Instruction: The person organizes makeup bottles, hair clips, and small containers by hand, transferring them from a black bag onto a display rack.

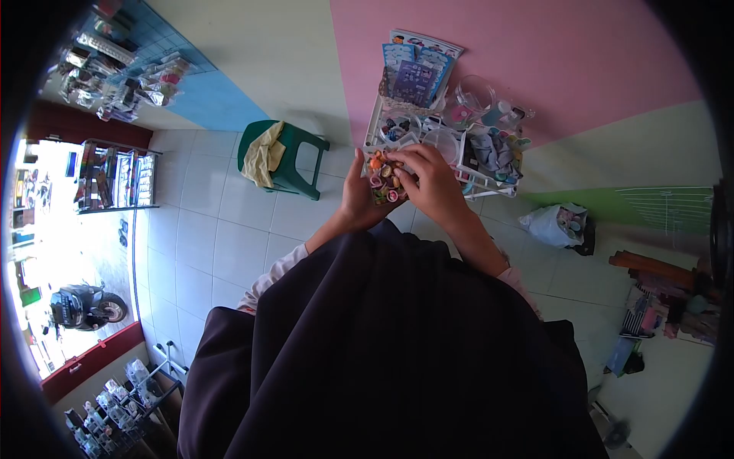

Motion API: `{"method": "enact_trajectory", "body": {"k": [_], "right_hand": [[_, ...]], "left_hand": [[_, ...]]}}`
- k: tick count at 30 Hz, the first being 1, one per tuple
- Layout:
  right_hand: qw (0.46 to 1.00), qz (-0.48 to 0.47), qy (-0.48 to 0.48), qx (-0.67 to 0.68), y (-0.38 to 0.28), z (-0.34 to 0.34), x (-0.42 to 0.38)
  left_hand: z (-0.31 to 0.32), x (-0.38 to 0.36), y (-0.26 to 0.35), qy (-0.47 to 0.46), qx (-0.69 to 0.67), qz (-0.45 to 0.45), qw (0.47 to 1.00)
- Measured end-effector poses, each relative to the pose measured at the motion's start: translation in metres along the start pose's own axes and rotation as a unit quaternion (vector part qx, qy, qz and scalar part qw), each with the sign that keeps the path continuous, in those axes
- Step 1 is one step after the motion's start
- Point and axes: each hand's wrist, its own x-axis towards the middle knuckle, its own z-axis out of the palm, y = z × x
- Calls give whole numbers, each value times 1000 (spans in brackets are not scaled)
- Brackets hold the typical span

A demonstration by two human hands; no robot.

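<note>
My left hand (355, 193) supports a small, seemingly clear container (374, 200) from the left and below, its thumb up along the side. Small colourful pieces (384, 174), in orange, pink, green and brown, fill it; they look like little charms, too small to name exactly. My right hand (434, 183) reaches over from the right, fingers bent and thumb drawn in among the pieces. What its fingertips pinch, if anything, is hidden. Just beyond both hands stands a white rack (483, 183) with clear round tubs (442, 144) on top.
Card sheets (417, 80) stand in a basket at the back of the rack, beside a grey cloth (493, 153). A green stool (294, 157) with a yellow cloth (264, 155) is to the left. A plastic bag (560, 224) lies on the tiled floor at right.
</note>
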Motion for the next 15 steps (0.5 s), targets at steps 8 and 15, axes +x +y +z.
{"method": "enact_trajectory", "body": {"k": [8,15], "right_hand": [[997,56,37,48,-3,5,3],[959,135,120,216,5,14,0]], "left_hand": [[-3,0,6,15,1,-20,1000],[-4,3,14,-3,-12,-34,999]]}}
